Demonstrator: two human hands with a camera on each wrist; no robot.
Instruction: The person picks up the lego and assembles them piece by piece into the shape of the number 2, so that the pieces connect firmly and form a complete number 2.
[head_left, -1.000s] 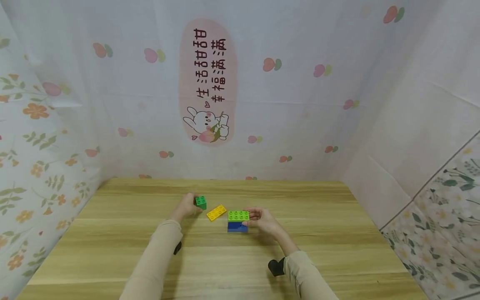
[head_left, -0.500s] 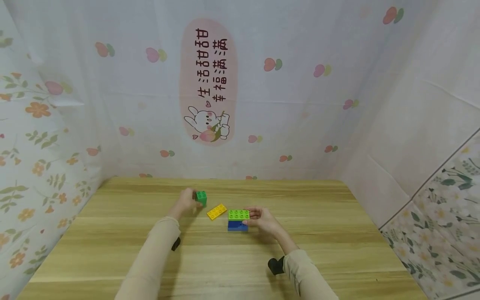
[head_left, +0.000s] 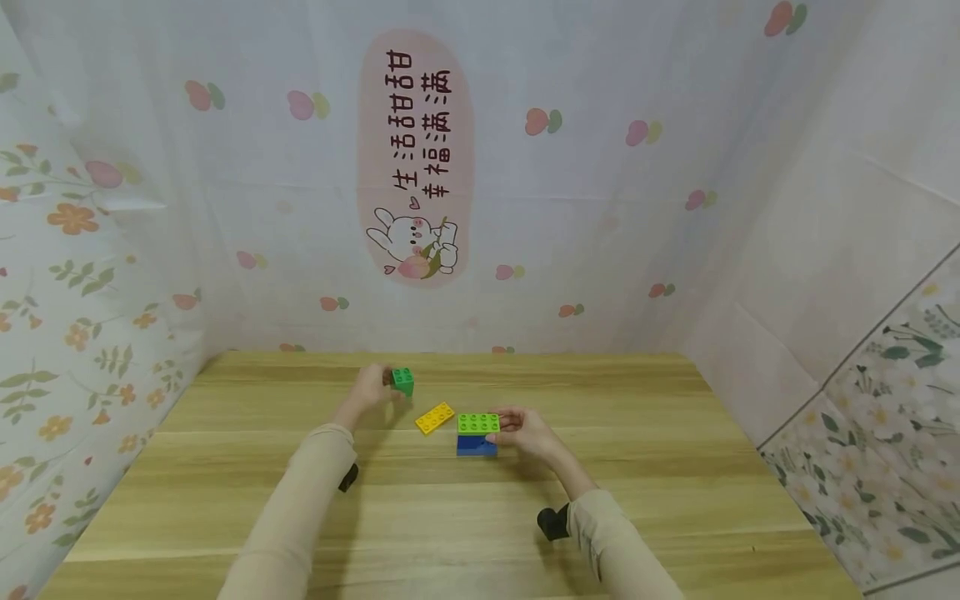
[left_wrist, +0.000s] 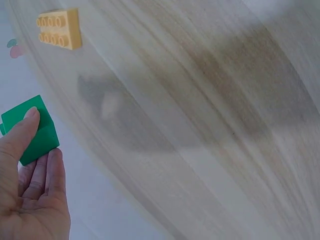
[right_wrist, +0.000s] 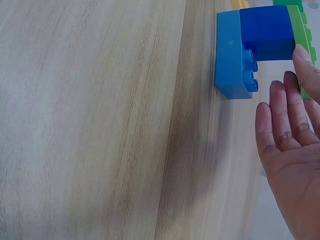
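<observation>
My left hand (head_left: 372,387) pinches a green building block (head_left: 402,381) between thumb and fingers. In the left wrist view that block (left_wrist: 37,130) is tilted, and the hand's shadow falls on the table apart from it. To the right is a small stack: a light blue brick (right_wrist: 230,55) at the bottom, a dark blue block (right_wrist: 267,30) on it, and a lime green brick (head_left: 478,424) on top, overhanging to the right. My right hand (head_left: 527,433) pinches the overhanging end of the lime brick, thumb in front; its other fingers are extended.
A flat yellow brick (head_left: 435,418) with studs up lies on the wooden table (head_left: 450,533) between the green block and the stack. A patterned cloth (head_left: 585,225) hangs behind the table's far edge. Black devices (head_left: 553,523) sit at both wrists.
My left hand has moved away from me, toward the far edge, carrying the green block with it. The right hand, the stack and the yellow brick have stayed in place.
</observation>
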